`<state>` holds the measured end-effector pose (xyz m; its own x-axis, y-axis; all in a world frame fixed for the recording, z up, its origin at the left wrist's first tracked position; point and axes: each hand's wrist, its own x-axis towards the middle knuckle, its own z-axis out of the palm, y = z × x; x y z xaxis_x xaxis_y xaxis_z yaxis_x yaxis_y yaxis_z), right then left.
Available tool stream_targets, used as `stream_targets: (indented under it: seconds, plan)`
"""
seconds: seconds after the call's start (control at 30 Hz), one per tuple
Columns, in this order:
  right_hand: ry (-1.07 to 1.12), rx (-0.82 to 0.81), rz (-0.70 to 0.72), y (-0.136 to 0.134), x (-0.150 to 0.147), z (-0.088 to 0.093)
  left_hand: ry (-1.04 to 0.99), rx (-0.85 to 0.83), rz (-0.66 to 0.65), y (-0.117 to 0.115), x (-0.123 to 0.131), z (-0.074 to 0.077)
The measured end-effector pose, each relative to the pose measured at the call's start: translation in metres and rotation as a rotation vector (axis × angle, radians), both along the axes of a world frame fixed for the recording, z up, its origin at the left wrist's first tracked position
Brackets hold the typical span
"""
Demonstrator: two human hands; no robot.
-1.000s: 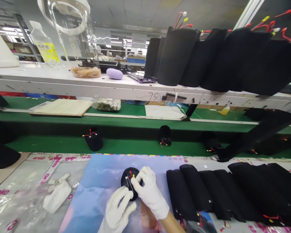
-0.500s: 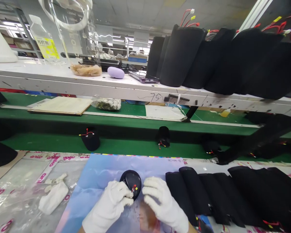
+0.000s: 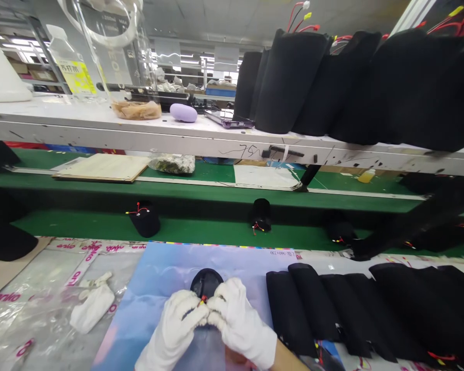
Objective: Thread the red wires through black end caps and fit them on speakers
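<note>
On my screen the left hand [image 3: 173, 328] and the right hand [image 3: 240, 322], both in white gloves, meet just in front of a black round cap [image 3: 206, 283]. The cap sits directly beyond the fingertips, partly hidden by them, and seems to rest on a printed blue sheet [image 3: 128, 304]. I can't tell whether the hands also bear on it from below.

The fingers of both hands are drawn in narrow and close together, pinching around short red and yellow wire ends [image 3: 203, 300] at the cap's near edge. The gloves hide exactly how each finger grips.

I'd judge the cap light and fairly stiff, though smooth enough to slip in cotton gloves. The thin wires look fragile, so I'd take hold of the cap by its rim and leave the wires free of any pull.

To the right of the right-hand fingers lies a row of black fabric sleeves [image 3: 332, 309]. To the left of the left-hand fingers, a crumpled white glove [image 3: 93, 309] lies on clear plastic sheeting [image 3: 31, 288].
</note>
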<state>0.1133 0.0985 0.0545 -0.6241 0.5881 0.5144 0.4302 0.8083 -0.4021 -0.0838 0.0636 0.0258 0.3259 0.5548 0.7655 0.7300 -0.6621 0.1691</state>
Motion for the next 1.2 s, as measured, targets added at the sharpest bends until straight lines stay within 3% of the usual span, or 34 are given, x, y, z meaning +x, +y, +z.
stream_targets:
  seconds: [0.17,0.3,0.43,0.53,0.7,0.87,0.97,1.07,1.2]
  plan:
    - [0.197,-0.085,-0.035,0.008,0.027,-0.001,0.085,-0.136,-0.072,0.008,-0.003,0.021]
    - [0.27,0.047,0.048,0.032,0.047,-0.013,0.106,-0.218,-0.08,0.011,-0.002,0.029]
    - [0.212,0.187,0.244,0.046,0.029,-0.031,0.103,-0.231,-0.091,0.011,-0.001,0.028]
    - [0.164,0.201,0.327,0.055,0.008,-0.04,0.094,-0.24,-0.085,0.012,-0.001,0.025]
    - [0.116,0.141,0.378,0.062,-0.002,-0.032,0.041,-0.253,-0.077,0.014,-0.006,0.019]
    - [0.219,-0.056,0.19,0.045,0.0,-0.013,-0.065,-0.226,0.038,0.013,-0.008,0.012]
    - [0.339,-0.227,0.059,0.032,0.005,-0.012,-0.067,-0.166,0.114,0.01,-0.006,0.006]
    - [0.395,-0.385,-0.061,0.022,0.02,-0.023,-0.02,-0.072,0.152,0.007,-0.004,0.003]
    - [0.306,-0.609,-0.121,0.008,0.03,-0.05,0.085,0.071,0.182,0.001,-0.005,0.004]
